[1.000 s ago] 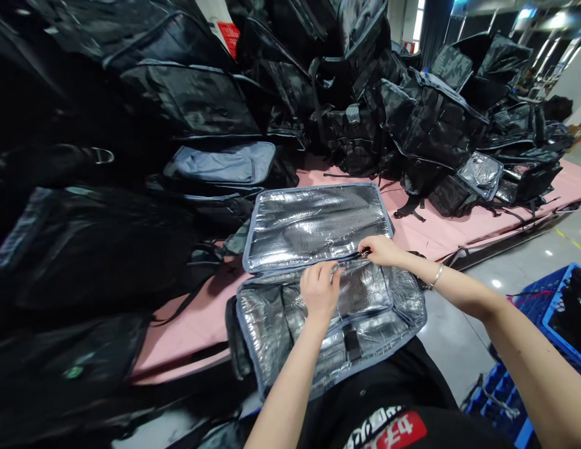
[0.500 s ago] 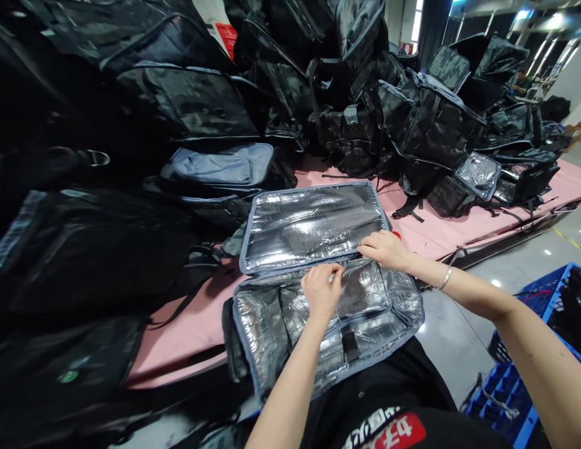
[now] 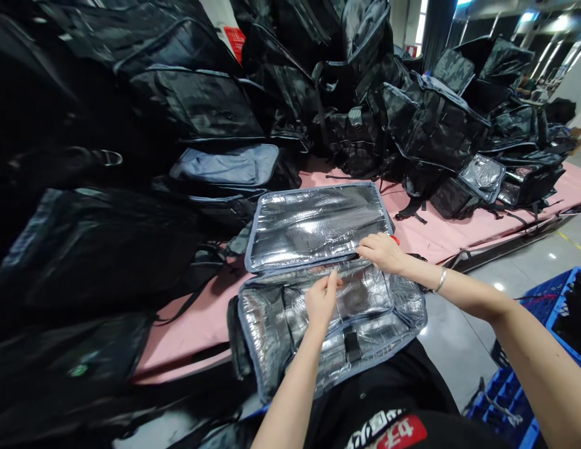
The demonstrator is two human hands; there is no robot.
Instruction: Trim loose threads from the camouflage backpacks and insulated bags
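Observation:
A bag with silver foil lining (image 3: 266,330) lies open in front of my body, its foil-lined lid (image 3: 318,224) folded back onto the pink table. Grey-blue trim runs round both the lid and the opening. Over the inside of the bag, my left hand (image 3: 321,299) holds its thumb and fingers pinched together near the back wall; anything between them is too small to make out. My right hand (image 3: 382,252) is closed on the bag's back edge, at the seam by the lid. Something small and red (image 3: 395,239) shows just behind that hand.
Piled black and camouflage bags (image 3: 196,106) fill the left and back of the pink table (image 3: 435,240). More backpacks (image 3: 440,131) stand at the right rear. Blue plastic crates (image 3: 547,315) with dark items sit on the floor at the lower right.
My left hand's fingers have gone from curled to straighter, still pinched near the back wall. The right hand stays on the seam. The whole view has shifted slightly.

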